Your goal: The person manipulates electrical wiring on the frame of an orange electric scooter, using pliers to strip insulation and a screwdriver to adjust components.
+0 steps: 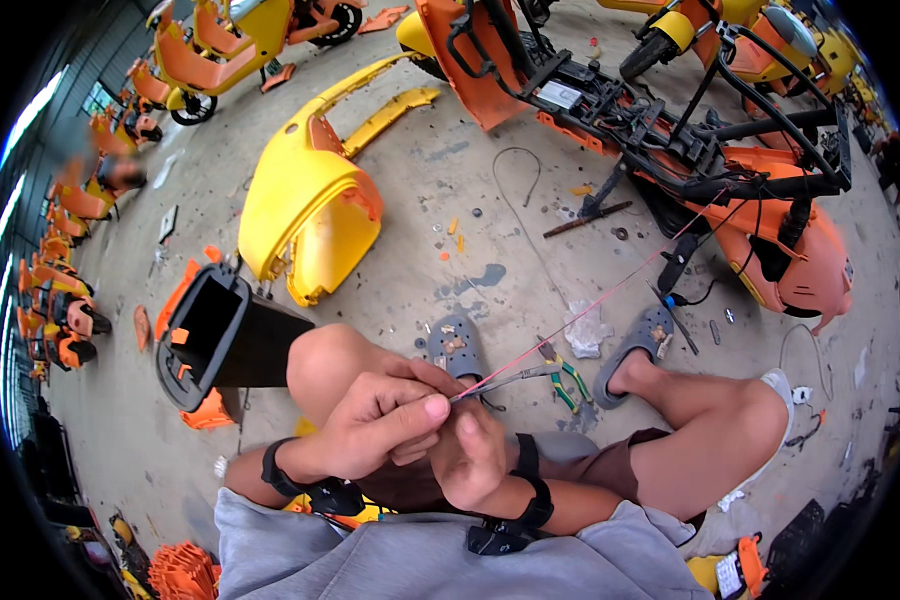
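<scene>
My left hand (pixel 375 420) and my right hand (pixel 470 455) meet in front of my knees. Together they pinch the end of a thin red wire (pixel 590 305) and a grey lead beside it. The red wire runs up and to the right, to the stripped orange scooter (pixel 770 190) with its black frame bare. My left thumb and forefinger press on the wire's tip, while my right hand holds it from below. Green-handled pliers (pixel 568 382) lie on the concrete just past my hands, between my two grey sandals.
A yellow scooter body panel (pixel 305 205) lies on the floor ahead to the left, a black and orange box-shaped part (pixel 215 330) beside my left knee. Small screws and orange bits are scattered on the concrete. More orange and yellow scooters stand at the back and left.
</scene>
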A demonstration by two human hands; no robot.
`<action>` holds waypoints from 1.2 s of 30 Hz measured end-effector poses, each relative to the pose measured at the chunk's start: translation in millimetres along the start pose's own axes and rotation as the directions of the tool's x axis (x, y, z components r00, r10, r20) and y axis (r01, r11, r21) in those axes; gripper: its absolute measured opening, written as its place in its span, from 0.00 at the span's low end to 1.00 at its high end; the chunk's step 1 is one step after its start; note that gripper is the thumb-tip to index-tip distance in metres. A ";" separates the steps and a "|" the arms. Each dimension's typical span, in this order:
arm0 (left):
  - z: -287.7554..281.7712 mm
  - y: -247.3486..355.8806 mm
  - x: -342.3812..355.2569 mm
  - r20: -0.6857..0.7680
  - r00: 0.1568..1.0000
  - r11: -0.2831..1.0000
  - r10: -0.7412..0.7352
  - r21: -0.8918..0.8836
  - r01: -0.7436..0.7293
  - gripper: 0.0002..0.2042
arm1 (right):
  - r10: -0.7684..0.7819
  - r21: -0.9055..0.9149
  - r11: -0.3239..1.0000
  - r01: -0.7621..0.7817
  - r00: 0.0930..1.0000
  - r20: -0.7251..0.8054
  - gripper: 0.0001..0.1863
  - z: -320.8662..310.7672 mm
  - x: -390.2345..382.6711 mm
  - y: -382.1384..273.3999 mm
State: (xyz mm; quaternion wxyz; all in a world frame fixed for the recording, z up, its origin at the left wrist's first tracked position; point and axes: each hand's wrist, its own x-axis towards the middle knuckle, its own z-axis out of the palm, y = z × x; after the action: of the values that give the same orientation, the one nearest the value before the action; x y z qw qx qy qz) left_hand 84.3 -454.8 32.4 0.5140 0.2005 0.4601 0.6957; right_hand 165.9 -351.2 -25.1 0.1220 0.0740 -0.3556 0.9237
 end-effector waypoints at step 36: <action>28.6 25.8 -18.2 -0.405 0.876 0.910 0.261 0.405 -0.084 0.18 | -0.032 0.056 0.998 0.030 0.999 0.027 0.14 5.6 17.6 -27.8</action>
State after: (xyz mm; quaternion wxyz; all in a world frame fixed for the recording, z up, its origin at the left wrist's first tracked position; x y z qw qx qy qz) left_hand 99.1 -460.0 71.9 0.2798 0.1694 0.6706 0.6658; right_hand 157.0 -332.0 0.7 0.1291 0.0959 -0.3305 0.9300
